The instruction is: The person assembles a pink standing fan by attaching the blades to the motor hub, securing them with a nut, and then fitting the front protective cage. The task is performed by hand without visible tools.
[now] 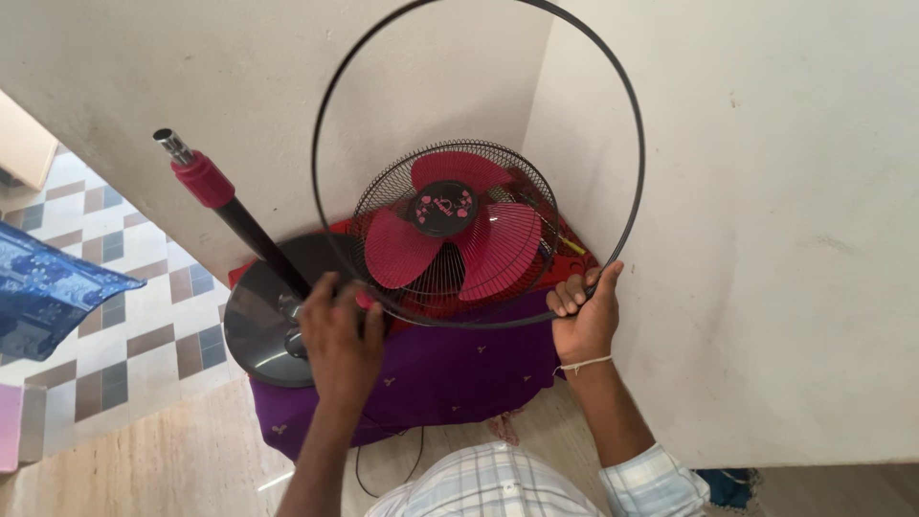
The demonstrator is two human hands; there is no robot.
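A: What is held, and where?

B: A thin black ring [627,144], the rim band of a fan guard, is held up in front of the fan head [450,225]. The right hand [582,311] is closed round the ring's lower edge, just right of the fan head. The left hand [340,335] lies at the lower left of the fan head, fingers curled down over the guard's edge where the ring passes; whether the ring itself is gripped there cannot be told.

A: How would the ring be expected to handle?

B: It is judged light and springy, easily bent out of round, and rather slippery. A hold at two opposite points, as now, is thought best; a one-sided hold would let it sag or twist.

A: And the fan head?

B: Heavier and stiffer, with a wire guard that could be dented and pink blades [498,249] behind it. It rests on purple cloth [450,369], face turned up toward the camera, its axis pointing out of the corner of the walls.

A: The ring's direction?

B: No long axis is present; its plane is tilted, roughly parallel to the fan face, the top edge leaning away above the fan head. Left of the fan head stand a round base [254,325] and pole [239,220].
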